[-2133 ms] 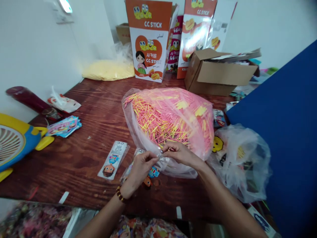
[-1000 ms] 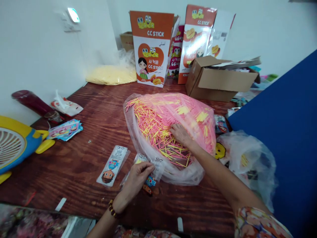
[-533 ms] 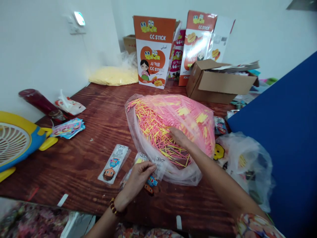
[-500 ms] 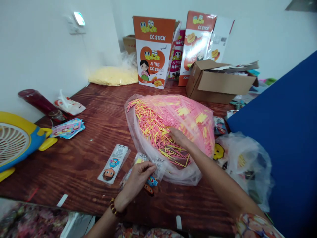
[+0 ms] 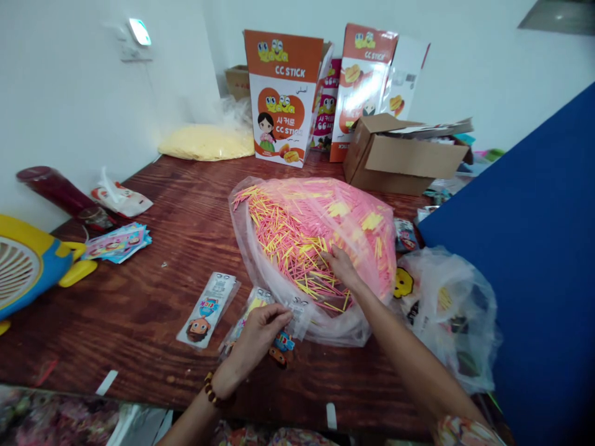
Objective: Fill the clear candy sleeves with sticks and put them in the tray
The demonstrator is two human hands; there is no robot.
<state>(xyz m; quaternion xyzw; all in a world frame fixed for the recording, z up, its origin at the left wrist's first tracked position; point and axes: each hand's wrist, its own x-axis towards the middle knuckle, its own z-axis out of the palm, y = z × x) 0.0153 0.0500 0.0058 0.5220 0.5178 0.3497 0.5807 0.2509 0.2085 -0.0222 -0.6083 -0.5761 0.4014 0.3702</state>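
Observation:
My left hand (image 5: 260, 334) is closed, thumb and fingertips pinching the top of a small printed clear plastic packet (image 5: 284, 341). Beneath and beside this hand lie more packets (image 5: 253, 306), partly hidden by it. Another few flat packets (image 5: 207, 313) rest to the left, printed with a cartoon face. A large clear plastic bag (image 5: 357, 331) lies with its mouth towards me, full of thin pink and yellow sticks (image 5: 283, 232). Inside the mouth, my right hand (image 5: 341, 265) has its fingertips closed on some sticks; how many is hidden.
Orange and white cartons (image 5: 283, 93) and an opened brown box (image 5: 409, 155) stand behind. On the left are a yellow and blue fan (image 5: 41, 254), picture cards (image 5: 118, 241), tissues (image 5: 123, 198) and a dark red bottle (image 5: 60, 192). A whitish plastic bag (image 5: 458, 322) and blue panel (image 5: 534, 248) flank the right.
My right hand has shifted slightly, with its fingers lower among the sticks. My left hand keeps its pinch on the packet. The whole view has shifted a little.

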